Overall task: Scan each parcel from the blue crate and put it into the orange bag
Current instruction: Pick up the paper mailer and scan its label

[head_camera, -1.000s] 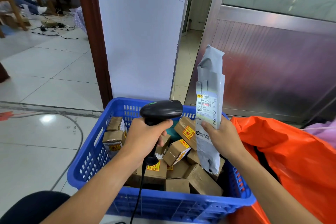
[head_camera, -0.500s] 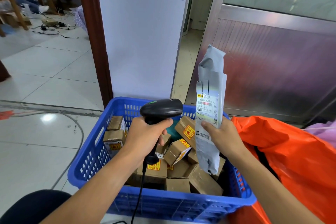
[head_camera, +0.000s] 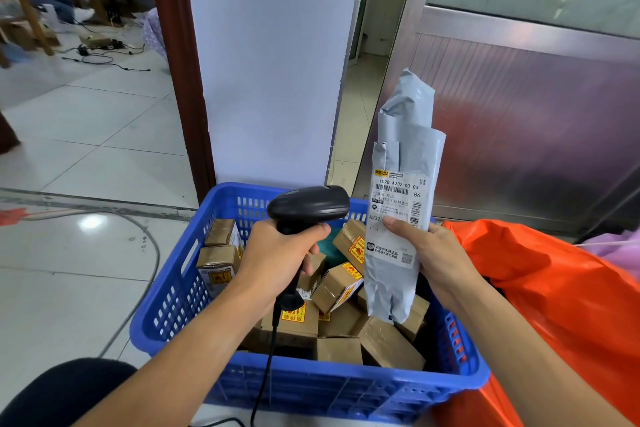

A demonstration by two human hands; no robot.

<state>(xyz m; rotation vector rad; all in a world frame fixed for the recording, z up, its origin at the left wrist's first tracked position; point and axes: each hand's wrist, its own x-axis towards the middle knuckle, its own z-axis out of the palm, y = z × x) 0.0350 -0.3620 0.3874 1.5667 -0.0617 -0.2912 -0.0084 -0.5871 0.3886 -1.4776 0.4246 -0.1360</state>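
My left hand (head_camera: 277, 256) grips a black corded barcode scanner (head_camera: 308, 206), its head pointing right toward the parcel. My right hand (head_camera: 433, 253) holds a long grey plastic mailer parcel (head_camera: 405, 149) upright above the crate, its white shipping label (head_camera: 398, 198) facing me, thumb pressed on the label's lower part. Below both hands stands the blue crate (head_camera: 166, 308) with several small brown cardboard parcels (head_camera: 388, 343) bearing yellow stickers. The orange bag (head_camera: 561, 302) lies open at the right, touching the crate's right side.
A white pillar (head_camera: 270, 62) and brown door frame (head_camera: 176, 62) rise behind the crate. A metal-panelled door (head_camera: 519, 114) stands behind the bag. A cable (head_camera: 145, 253) curves over the tiled floor at left. A pink bag edge (head_camera: 620, 246) shows far right.
The grey mailer has shifted slightly right and a little higher in my right hand. The scanner hand has stayed nearly in place.
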